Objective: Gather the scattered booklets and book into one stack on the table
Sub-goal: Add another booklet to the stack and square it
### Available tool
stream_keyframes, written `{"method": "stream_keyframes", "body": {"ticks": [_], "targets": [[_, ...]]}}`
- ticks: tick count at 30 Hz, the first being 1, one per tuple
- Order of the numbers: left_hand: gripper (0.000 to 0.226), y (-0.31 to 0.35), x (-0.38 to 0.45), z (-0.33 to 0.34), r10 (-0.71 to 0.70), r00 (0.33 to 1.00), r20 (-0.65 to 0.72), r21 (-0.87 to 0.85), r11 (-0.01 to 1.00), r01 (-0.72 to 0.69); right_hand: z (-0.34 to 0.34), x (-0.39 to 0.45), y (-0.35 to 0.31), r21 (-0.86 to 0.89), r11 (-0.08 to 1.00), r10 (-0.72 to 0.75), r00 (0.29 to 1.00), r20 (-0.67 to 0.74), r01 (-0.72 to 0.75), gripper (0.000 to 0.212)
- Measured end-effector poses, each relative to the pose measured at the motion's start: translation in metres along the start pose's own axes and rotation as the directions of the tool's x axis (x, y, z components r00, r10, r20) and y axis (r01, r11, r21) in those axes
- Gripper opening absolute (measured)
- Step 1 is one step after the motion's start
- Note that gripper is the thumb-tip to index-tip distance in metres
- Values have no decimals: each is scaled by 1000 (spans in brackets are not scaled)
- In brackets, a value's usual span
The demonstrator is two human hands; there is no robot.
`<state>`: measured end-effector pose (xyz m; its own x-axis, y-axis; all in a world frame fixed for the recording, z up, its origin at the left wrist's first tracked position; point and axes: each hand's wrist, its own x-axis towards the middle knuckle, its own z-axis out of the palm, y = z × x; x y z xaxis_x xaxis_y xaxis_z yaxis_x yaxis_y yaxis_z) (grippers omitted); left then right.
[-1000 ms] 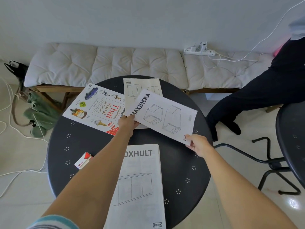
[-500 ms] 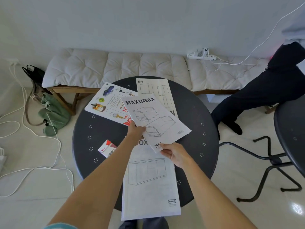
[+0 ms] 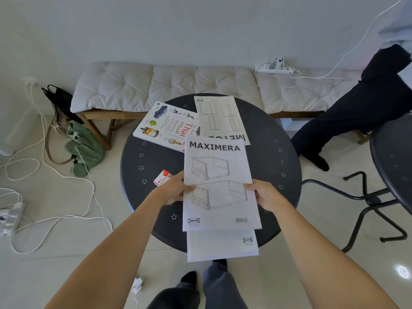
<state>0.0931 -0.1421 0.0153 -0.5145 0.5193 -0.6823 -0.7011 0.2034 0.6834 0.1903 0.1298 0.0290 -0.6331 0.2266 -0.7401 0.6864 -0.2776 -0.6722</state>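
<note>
I hold the white MAXIMERA booklet [image 3: 219, 175] by both side edges, my left hand [image 3: 176, 190] on its left edge and my right hand [image 3: 264, 195] on its right edge. It lies squared over a larger white booklet [image 3: 223, 245] whose near end sticks out past the round black table's [image 3: 138, 161] front edge. At the table's far side lie the colourful Thai visual dictionary book [image 3: 166, 126] and, to its right, another white booklet [image 3: 220, 118] with cabinet drawings, upside down to me.
A small red-and-white box [image 3: 162, 177] sits on the table by my left hand. A cushioned bench [image 3: 178, 85] stands behind, with a power strip [image 3: 275, 68]. Cables and a green bag [image 3: 83, 148] lie on the floor left. A person's dark-trousered leg [image 3: 347, 121] and a second table [image 3: 392, 161] are right.
The MAXIMERA booklet has been turned from slanted to straight and drawn toward me, down over the larger booklet. My right hand shifted from its bottom corner to its right edge.
</note>
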Motion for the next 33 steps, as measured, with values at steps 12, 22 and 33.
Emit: {"method": "stream_keyframes", "body": {"ticks": [12,22,33], "targets": [[31,-77,-4,22,21,919,-395,303,947,108,18,9,58,-361,933,-128,938,-321,4,14],[24,-80,-2,29,177,843,-507,559,813,165,19,0,62,-540,841,-218,898,-382,-26,14],[21,-64,4,29,228,835,-501,674,708,212,11,6,45,-685,728,-288,894,-343,-28,12]]}}
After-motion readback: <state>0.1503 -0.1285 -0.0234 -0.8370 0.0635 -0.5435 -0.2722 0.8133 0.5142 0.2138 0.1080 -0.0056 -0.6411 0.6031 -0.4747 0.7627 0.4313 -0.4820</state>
